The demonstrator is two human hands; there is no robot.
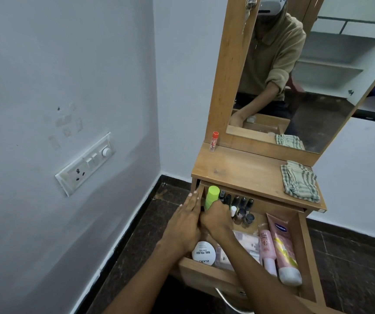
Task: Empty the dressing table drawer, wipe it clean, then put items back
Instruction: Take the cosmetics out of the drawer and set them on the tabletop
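Note:
The wooden drawer stands pulled out, full of cosmetics. My right hand grips a lime-green bottle upright at the drawer's back left corner. My left hand lies flat with straight fingers along the drawer's left wall. Several dark nail polish bottles line the back. A white round nail polish remover tub sits front left, with two pink tubes at the right. A checked cloth lies on the tabletop.
A red-capped stick stands on the dressing table top under the mirror. The wall with a switch panel is close on the left. Dark floor tiles surround the table. A metal drawer handle projects at the front.

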